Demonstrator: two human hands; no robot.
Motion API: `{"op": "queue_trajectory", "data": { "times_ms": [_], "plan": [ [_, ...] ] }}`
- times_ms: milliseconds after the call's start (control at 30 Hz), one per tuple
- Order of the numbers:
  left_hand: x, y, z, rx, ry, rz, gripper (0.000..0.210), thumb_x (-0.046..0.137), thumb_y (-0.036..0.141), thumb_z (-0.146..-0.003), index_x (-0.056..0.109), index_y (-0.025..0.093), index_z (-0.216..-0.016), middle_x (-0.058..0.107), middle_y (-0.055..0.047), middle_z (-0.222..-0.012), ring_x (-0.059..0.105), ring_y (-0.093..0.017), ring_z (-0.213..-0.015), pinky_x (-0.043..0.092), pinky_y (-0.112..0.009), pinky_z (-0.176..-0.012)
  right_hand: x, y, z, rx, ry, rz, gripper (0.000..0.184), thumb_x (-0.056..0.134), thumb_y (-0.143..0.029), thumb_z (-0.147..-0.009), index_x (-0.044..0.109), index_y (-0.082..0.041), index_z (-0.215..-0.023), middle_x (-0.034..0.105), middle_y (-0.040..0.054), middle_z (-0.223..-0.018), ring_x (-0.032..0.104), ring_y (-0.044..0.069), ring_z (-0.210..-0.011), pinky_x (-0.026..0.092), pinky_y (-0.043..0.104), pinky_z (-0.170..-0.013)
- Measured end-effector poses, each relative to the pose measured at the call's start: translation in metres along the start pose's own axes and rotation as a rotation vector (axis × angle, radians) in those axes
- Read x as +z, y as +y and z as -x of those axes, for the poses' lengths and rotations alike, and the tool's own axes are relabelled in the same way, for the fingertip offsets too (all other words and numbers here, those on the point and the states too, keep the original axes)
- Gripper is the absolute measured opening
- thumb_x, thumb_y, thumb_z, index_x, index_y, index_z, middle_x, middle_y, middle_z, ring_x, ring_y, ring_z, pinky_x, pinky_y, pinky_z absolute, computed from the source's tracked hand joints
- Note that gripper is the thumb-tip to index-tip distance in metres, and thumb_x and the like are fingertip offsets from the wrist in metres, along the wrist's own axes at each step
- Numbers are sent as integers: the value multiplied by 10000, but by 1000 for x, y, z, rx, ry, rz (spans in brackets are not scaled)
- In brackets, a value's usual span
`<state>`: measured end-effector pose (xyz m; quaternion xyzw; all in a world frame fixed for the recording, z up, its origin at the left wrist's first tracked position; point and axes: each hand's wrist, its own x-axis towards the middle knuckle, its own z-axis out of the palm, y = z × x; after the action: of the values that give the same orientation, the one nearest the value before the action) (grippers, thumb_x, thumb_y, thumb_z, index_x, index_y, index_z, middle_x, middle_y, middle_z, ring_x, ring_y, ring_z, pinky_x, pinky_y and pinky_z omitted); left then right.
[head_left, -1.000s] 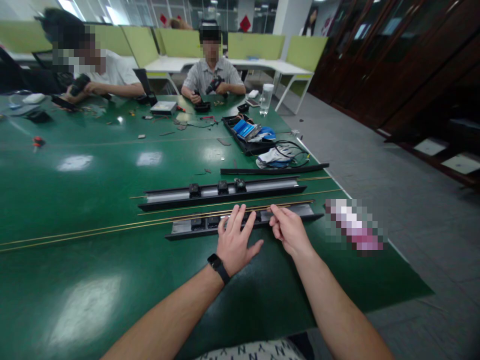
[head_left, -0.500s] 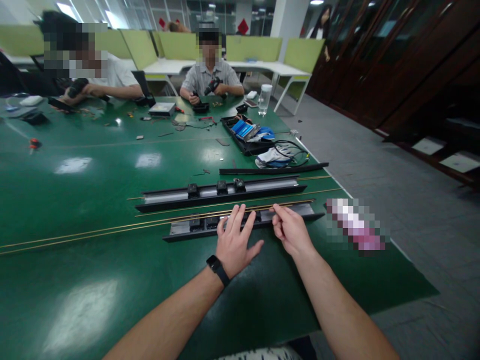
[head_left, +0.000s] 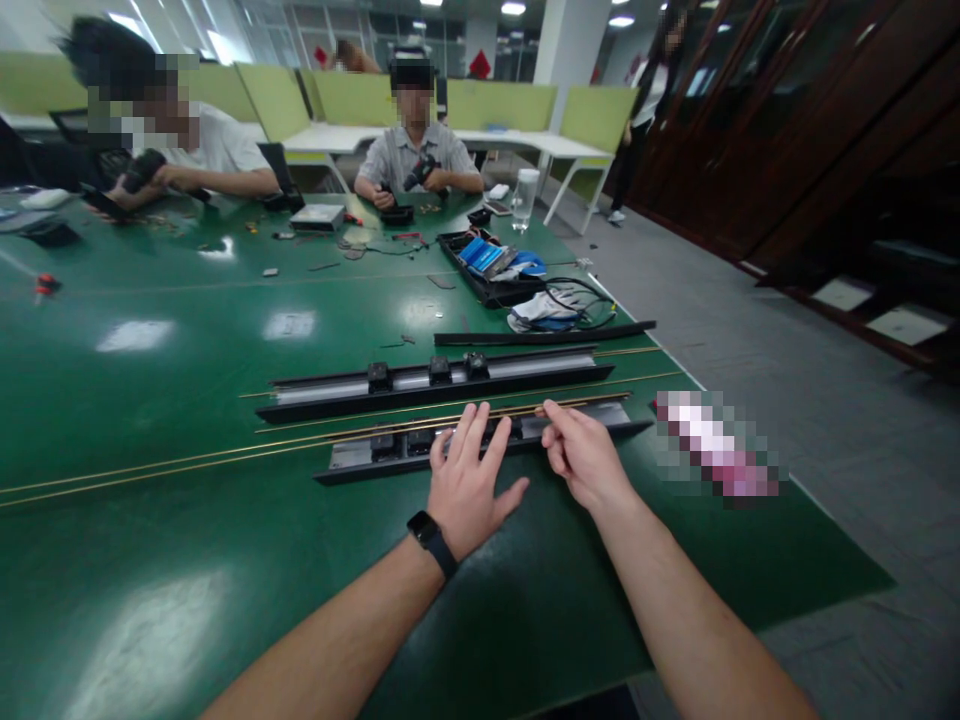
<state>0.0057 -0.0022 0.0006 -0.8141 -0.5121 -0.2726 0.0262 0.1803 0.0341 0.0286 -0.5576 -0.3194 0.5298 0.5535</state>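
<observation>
My left hand (head_left: 471, 490), with a dark watch (head_left: 424, 530) on its wrist, lies open with fingers spread over thin brass-coloured rods (head_left: 187, 457) and the nearer black channel (head_left: 349, 458). My right hand (head_left: 581, 450) is closed, thumb and index finger pinching a rod near the channel's right end. These rods run along the top of the channel and far out to the left. Several black blocks (head_left: 385, 441) sit inside the channel, partly hidden by my left hand. Just behind lies a second black channel (head_left: 337, 388) with three black blocks.
Beyond the channels lie a black strip (head_left: 544, 333), work gloves (head_left: 559, 308) with a black cable, and a black tray (head_left: 495, 290) of parts. Two people (head_left: 420, 160) sit across the green table (head_left: 187, 540), holding power drills. A blurred pink object (head_left: 720, 445) lies near the right edge.
My view has shifted slightly. Both hands keep nearly the same pose on the rods. In the background at right, a standing person has come further into view.
</observation>
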Motion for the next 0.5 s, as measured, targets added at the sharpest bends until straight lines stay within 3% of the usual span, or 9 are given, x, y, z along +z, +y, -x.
{"op": "queue_trajectory", "data": {
  "times_ms": [500],
  "plan": [
    [0,1,0,-12,6,3,712,590,544,-876,414,260,-1505,262,-103,-1641,248,-306,-1513,249,-494,-1154,5,1,2,8,-40,-7,393,743,-525,-769,662,-152,-865,608,-19,-545,375,41,-256,162,158,-249]
  ]
}}
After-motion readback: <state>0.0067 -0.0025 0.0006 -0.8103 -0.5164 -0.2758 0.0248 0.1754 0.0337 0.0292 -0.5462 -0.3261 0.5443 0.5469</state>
